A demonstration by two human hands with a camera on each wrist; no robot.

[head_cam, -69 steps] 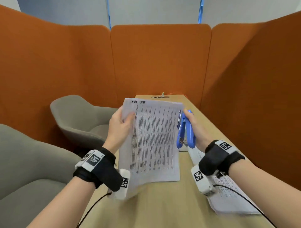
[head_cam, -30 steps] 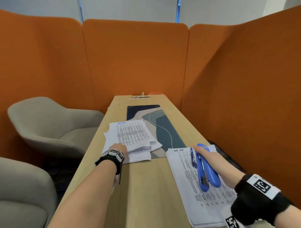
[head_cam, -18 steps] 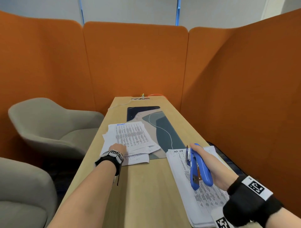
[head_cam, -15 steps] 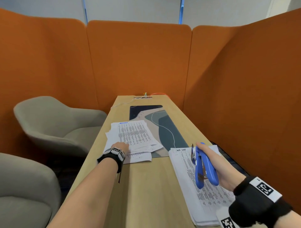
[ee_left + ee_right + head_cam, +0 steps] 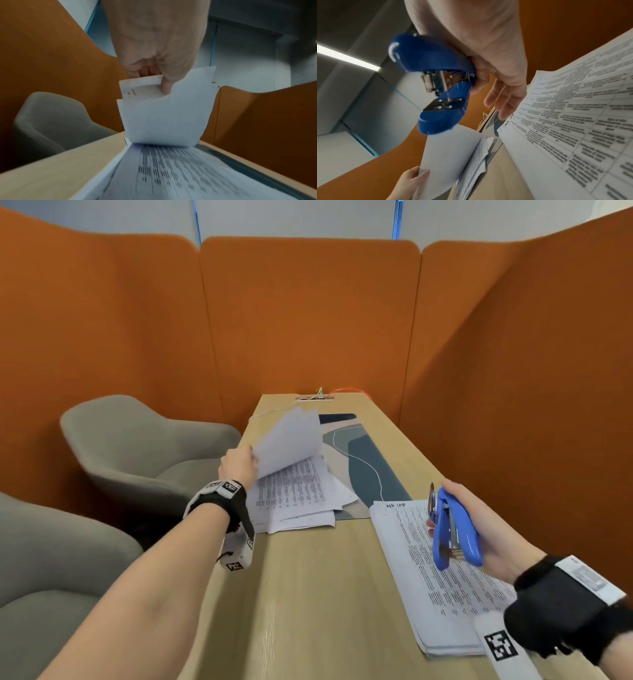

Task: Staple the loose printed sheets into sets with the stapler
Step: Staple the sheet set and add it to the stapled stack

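Left hand (image 5: 238, 465) is pinching the near edge of a few lifted sheets (image 5: 291, 440), thumb on one face and fingers curled behind; in the left wrist view the thumb (image 5: 167, 86) is pressing into the paper. The lifted sheets are curling upward, blank backs showing, while their far edge is lying on the loose pile (image 5: 294, 494). That pile is sitting fanned and uneven at the left edge of the table (image 5: 308, 594), partly overlapping a dark patterned desk mat (image 5: 370, 470).

Right hand (image 5: 479, 529) is gripping the blue stapler (image 5: 452, 529), thumb and palm clamped around its body; in the right wrist view the other fingers (image 5: 505, 100) are hanging loose and straight. The stapler is being held off the paper, its mouth standing slightly apart with the metal magazine showing. Below it a neater stack of printed sheets (image 5: 442, 587) is lying along the right side of the table, handwriting at its top corner.

Both wrists are wearing black bands with white coded tags. Grey armchairs (image 5: 137, 446) are standing to the left; orange partition panels (image 5: 308, 320) are enclosing the table.
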